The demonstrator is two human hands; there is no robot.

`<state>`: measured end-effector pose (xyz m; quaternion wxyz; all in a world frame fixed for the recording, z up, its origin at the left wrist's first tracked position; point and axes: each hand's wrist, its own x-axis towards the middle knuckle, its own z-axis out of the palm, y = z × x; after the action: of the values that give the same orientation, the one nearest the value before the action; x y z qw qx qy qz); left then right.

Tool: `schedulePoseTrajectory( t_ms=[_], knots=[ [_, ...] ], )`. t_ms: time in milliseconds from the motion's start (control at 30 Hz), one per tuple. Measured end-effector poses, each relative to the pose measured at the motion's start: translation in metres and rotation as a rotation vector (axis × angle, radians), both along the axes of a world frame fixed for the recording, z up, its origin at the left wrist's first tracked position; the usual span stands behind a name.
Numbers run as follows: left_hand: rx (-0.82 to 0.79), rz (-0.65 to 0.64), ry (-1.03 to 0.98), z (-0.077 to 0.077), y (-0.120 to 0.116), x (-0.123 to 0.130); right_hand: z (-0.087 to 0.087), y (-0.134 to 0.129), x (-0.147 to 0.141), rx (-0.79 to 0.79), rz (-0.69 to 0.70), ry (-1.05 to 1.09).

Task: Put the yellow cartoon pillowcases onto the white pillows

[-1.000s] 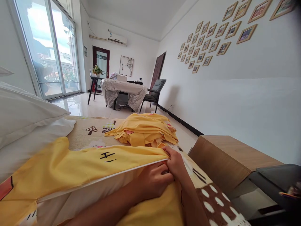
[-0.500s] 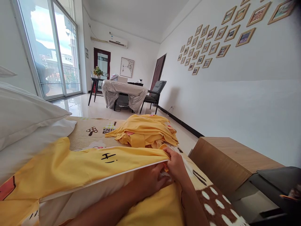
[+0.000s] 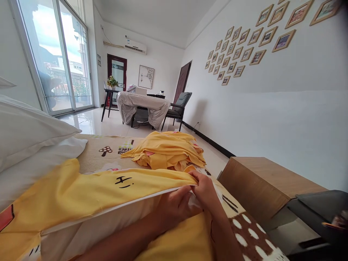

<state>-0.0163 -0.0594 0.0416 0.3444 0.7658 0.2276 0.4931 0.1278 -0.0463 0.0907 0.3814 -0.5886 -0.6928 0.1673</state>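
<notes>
A yellow pillowcase (image 3: 100, 188) with a black "Hi" print stretches across the bed in front of me, its white-edged opening facing me. Inside that opening shows a white pillow (image 3: 73, 235). My right hand (image 3: 203, 188) is closed on the pillowcase's edge at its right corner, thumb on top. Just left of it and lower, my left hand (image 3: 176, 206) reaches into the opening with curled fingers at the pillow's white corner; its fingertips are partly hidden. More yellow fabric (image 3: 182, 239) lies under my wrists.
A heap of yellow bedding (image 3: 168, 150) lies farther up the patterned bed cover (image 3: 92, 154). White pillows (image 3: 32, 134) are stacked at left. To the right stands a wooden cabinet (image 3: 272, 177) with a dark bag (image 3: 323, 210). A covered table (image 3: 146, 101) and chair (image 3: 181, 107) stand beyond.
My left hand has shifted slightly deeper under the pillowcase's edge, and its thumb now sits against that edge. My right hand keeps its hold at the corner. The view has shifted slightly.
</notes>
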Motion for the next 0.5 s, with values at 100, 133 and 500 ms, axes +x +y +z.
schedulePoseTrajectory(
  t_ms=[100,133,500],
  knots=[
    [0.152,0.02,0.098,0.0,0.0035,-0.0006,-0.0005,0.0001,0.0024,-0.014,-0.016,0.005],
    [0.237,0.038,0.143,-0.0004,0.0052,-0.0006,-0.0009,0.0001,0.0031,-0.015,-0.017,0.008],
    [-0.085,0.013,0.17,0.0058,0.0057,-0.0041,-0.0033,0.0029,0.0048,-0.005,-0.026,0.014]
  ],
)
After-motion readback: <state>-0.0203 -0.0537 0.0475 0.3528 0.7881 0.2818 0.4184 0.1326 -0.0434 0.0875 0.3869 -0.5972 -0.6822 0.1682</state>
